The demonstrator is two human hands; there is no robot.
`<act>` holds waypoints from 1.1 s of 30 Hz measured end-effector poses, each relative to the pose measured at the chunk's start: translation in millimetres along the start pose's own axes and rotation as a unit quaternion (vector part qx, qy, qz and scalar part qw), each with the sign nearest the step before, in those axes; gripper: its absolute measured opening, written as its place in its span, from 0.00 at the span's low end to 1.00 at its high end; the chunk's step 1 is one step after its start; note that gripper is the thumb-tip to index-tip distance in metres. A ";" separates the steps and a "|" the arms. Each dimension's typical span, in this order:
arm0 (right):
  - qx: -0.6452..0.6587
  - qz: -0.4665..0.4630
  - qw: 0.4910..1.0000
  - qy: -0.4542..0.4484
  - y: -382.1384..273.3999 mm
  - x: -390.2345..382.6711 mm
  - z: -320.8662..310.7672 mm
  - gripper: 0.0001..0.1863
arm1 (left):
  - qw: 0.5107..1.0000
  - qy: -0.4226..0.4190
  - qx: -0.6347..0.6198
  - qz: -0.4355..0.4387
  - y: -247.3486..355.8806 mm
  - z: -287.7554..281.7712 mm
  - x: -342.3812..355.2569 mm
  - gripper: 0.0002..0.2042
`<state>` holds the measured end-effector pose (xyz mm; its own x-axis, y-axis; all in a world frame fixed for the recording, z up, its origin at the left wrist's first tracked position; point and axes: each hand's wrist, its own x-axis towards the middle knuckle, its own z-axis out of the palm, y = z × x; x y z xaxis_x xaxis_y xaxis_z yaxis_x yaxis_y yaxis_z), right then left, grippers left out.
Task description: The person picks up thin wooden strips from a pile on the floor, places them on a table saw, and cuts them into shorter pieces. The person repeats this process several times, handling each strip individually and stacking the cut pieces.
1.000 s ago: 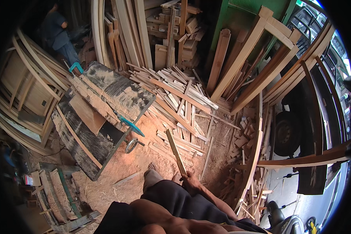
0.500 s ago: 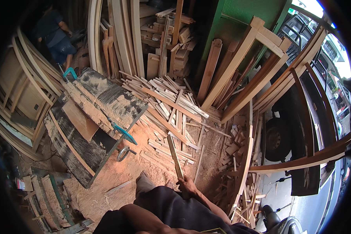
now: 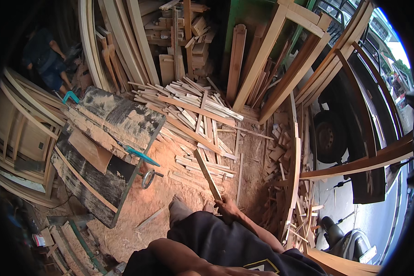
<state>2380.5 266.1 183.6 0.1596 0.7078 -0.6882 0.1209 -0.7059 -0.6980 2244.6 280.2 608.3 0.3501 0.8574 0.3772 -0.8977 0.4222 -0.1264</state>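
Note:
My right hand [image 3: 226, 207] is closed around the lower end of a narrow wooden strip [image 3: 206, 172]. The strip slants up and away from me, its far end over loose sticks on the floor. My left forearm [image 3: 177, 255] crosses in front of my dark shirt at the bottom. Its hand reaches the lower edge of the picture, and its fingers cannot be made out. Ahead lies a heap of thin offcut strips [image 3: 200, 110] on sawdust. Left of the strip stands a dark saw table [image 3: 89, 179] with a teal guide bar [image 3: 142, 156] and a handwheel [image 3: 148, 178].
Tall wooden frames [image 3: 262, 60] and boards lean at the back. A long timber [image 3: 295, 179] runs along the right, beside scrap blocks [image 3: 278, 152]. Beyond it are a vehicle wheel [image 3: 329, 136] and a motorcycle [image 3: 349, 239]. Another person [image 3: 46, 57] is at the far left.
The whole view has shifted a little. My right hand still grips the strip, held at much the same slant. More of my left forearm shows along the bottom.

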 end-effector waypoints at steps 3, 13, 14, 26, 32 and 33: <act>0.039 0.003 0.999 -0.005 -1.6 -0.7 -5.0 0.17 | 0.995 -0.052 -0.021 -0.079 3.0 -11.1 2.7 0.21; 0.221 0.034 0.960 -0.170 40.6 0.8 -10.8 0.12 | 0.994 -0.088 -0.016 -0.068 -9.5 -59.3 -0.6 0.31; 0.139 0.043 0.975 -0.170 53.1 6.2 -8.2 0.12 | 0.989 -0.116 -0.019 -0.094 -8.6 -81.9 -0.6 0.36; 0.379 0.136 0.907 -0.125 58.6 11.7 -26.5 0.23 | 0.350 0.123 0.855 -0.362 182.4 -410.6 -171.7 0.17; 0.417 0.254 0.871 -0.057 36.7 67.5 -36.3 0.21 | 0.290 0.620 0.664 -0.300 295.7 -474.5 -270.8 0.11; 0.422 0.272 0.862 -0.065 30.4 76.0 -37.7 0.22 | 0.325 0.643 0.625 -0.301 303.8 -481.5 -275.5 0.11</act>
<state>2433.2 297.4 117.6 -0.1505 0.3141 -0.9374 -0.7027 -0.7009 -0.1220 2004.2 314.0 24.2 -0.3353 0.4839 -0.8084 0.3114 0.8667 0.3896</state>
